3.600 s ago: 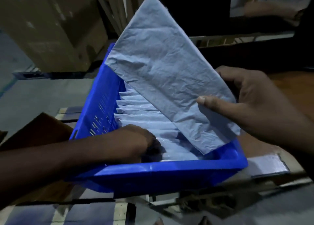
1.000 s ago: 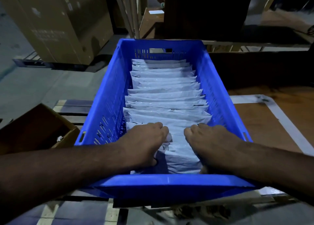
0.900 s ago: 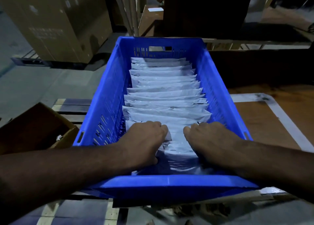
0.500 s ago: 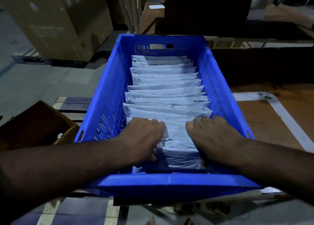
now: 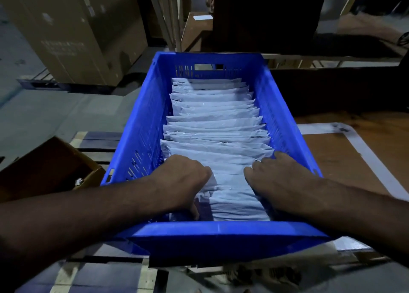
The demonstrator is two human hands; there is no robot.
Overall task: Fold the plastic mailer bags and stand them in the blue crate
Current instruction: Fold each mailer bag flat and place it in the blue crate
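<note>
Mailer bags (image 5: 212, 124), pale grey-white plastic, folded, stand on edge in one row that runs the length of the blue crate (image 5: 141, 137), from the far end wall with its handle cut-out to the near end. Folded top edges overlap one behind another; the nearest few bags lean toward me and look more crumpled than those further off.

My left hand (image 5: 181, 177) rests knuckles-up on the near left part of the row, fingers curled down over the top edges of the bags; its thumb runs down the near side of the stack toward the crate floor. My right hand (image 5: 276, 177) lies on the near right part of the row, beside the right wall, fingers bent over the bag tops with the fingertips pressed into the row. Both hands are closed around the nearest bags, with a strip of bag showing between them. Both forearms cross the near rim of the crate.

Crate sits on a slatted surface (image 5: 97, 137). To its left, an open brown cardboard box (image 5: 48, 166). To its right, a brown board (image 5: 345, 160) edged with pale tape. Behind left, a large cardboard carton (image 5: 73, 33). Lighting is dim; far background cannot be made out
</note>
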